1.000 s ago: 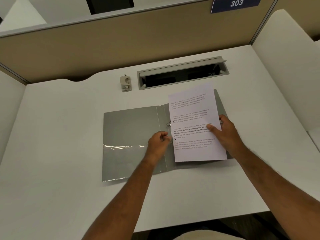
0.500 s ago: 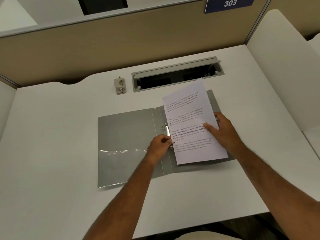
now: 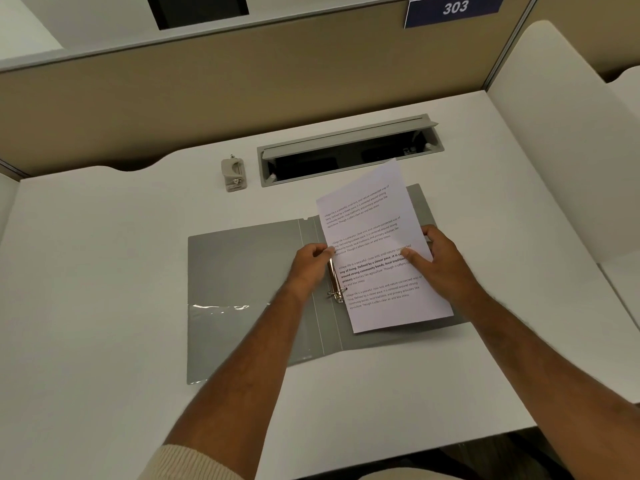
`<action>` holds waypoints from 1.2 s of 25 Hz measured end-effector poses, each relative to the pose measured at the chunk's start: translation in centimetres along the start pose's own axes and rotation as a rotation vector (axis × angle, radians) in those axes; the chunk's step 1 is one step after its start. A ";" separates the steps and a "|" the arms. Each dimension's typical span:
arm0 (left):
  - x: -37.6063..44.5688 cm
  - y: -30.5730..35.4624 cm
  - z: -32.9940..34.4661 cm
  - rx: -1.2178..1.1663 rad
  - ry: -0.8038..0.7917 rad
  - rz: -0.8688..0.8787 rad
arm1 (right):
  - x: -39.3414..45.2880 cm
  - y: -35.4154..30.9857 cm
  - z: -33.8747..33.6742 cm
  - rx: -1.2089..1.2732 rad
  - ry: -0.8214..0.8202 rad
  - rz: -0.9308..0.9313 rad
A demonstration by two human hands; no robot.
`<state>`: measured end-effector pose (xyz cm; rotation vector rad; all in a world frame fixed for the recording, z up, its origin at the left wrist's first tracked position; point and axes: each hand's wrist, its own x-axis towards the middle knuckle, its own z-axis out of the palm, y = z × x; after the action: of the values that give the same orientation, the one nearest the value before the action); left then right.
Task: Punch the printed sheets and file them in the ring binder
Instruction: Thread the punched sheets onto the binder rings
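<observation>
A grey ring binder (image 3: 242,271) lies open and flat on the white desk. Its metal ring mechanism (image 3: 335,284) runs along the spine, with the lower ring in plain sight. The printed sheets (image 3: 377,251) rest tilted over the binder's right half, their top corner reaching past the cover. My left hand (image 3: 311,265) pinches the sheets' left edge just above the rings. My right hand (image 3: 436,261) grips the sheets at their right edge, thumb on top of the text. A small beige hole punch (image 3: 233,174) stands behind the binder.
A grey cable tray (image 3: 349,150) with its lid raised is set into the desk (image 3: 104,271) behind the binder. Beige partition walls close off the back and both sides. A blue sign reading 303 (image 3: 453,8) hangs at the upper right.
My left hand has moved up from the lower ring to the sheets' left edge. The sheets have rotated slightly clockwise, uncovering the lower ring. My right hand stays on the right edge.
</observation>
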<state>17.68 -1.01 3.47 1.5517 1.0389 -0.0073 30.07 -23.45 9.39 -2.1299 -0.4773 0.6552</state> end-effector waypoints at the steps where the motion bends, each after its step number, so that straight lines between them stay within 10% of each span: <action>1: 0.4 0.1 0.0 -0.001 -0.012 -0.014 | 0.0 -0.1 0.0 0.001 -0.002 -0.003; 30: 0.5 -0.6 -1.6 0.021 0.023 0.110 | 1.2 2.7 0.9 0.139 0.017 0.134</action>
<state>16.80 0.53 3.18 1.6298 0.9728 0.0765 30.76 -23.84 6.46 -2.0464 -0.2730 0.7241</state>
